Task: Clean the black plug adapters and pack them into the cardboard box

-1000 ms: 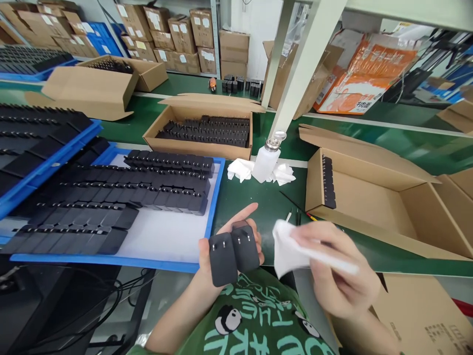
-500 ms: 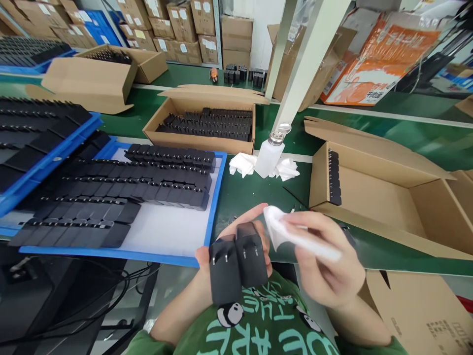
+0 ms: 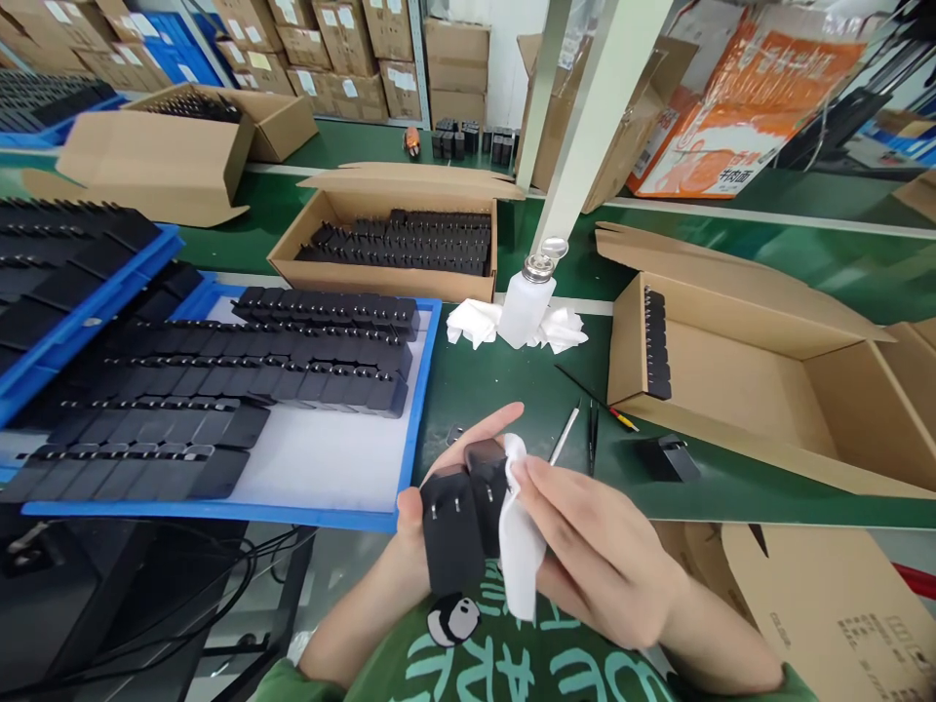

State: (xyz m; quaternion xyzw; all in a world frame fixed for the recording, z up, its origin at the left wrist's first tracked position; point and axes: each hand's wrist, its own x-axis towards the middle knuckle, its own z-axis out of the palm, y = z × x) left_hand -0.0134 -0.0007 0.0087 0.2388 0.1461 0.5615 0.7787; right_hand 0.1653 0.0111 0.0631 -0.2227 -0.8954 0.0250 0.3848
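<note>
Two black two-pin plug adapters (image 3: 451, 536) lie side by side in the left hand (image 3: 413, 546), above the near edge of the green workbench (image 3: 504, 390). The hand is closed around the pair, its thumb along the outer side and its index finger extended past their upper ends; the metal pins face upward. The right hand (image 3: 604, 551) pinches a folded white cloth (image 3: 521, 546) between thumb and fingers, the cloth overlapping the right-hand side of the farther-right adapter.

To the left, a blue-rimmed tray (image 3: 322, 458) carries rows of similar adapters (image 3: 292, 370), with part of its pale floor exposed. Beyond the hands stands a white bottle (image 3: 524, 307) with a metal top, crumpled white tissue (image 3: 474, 324) on either side. Behind the tray, an open carton (image 3: 380, 283) contains further rows of black adapters.

To the right, a second open carton (image 3: 753, 390) holds a single row of black adapters (image 3: 656, 343) along its left wall. Just in front of it, one loose black adapter (image 3: 667, 458) rests on the bench, near a slender white tool (image 3: 565, 436) and dark tweezers (image 3: 592, 439).
</note>
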